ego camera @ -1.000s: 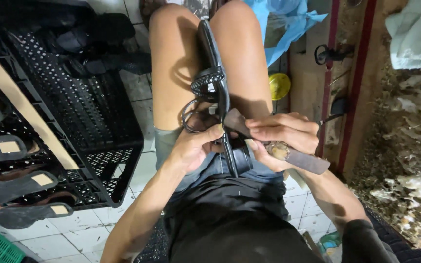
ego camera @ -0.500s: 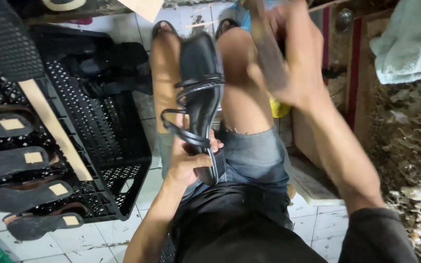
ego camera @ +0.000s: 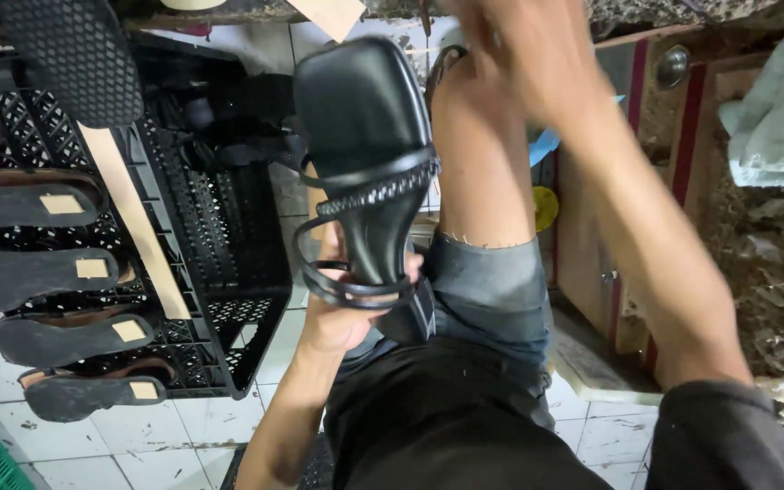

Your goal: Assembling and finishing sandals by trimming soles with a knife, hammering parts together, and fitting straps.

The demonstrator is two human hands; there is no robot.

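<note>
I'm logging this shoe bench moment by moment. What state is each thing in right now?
Black strappy heeled sandal: upright, insole facing the camera, gripped at the heel end.
Left hand: closed around the sandal's heel end.
Right hand: raised, blurred; whether it holds anything cannot be told.
Black perforated plastic crate: open, lying beside the knee.
Dark flat shoe soles with tan labels: lined up in a row, undersides up.
Pale green cloth: crumpled.

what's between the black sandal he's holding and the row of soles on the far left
In the head view, a black plastic crate with a wooden strip across it lies between the sandal and the soles.
</note>
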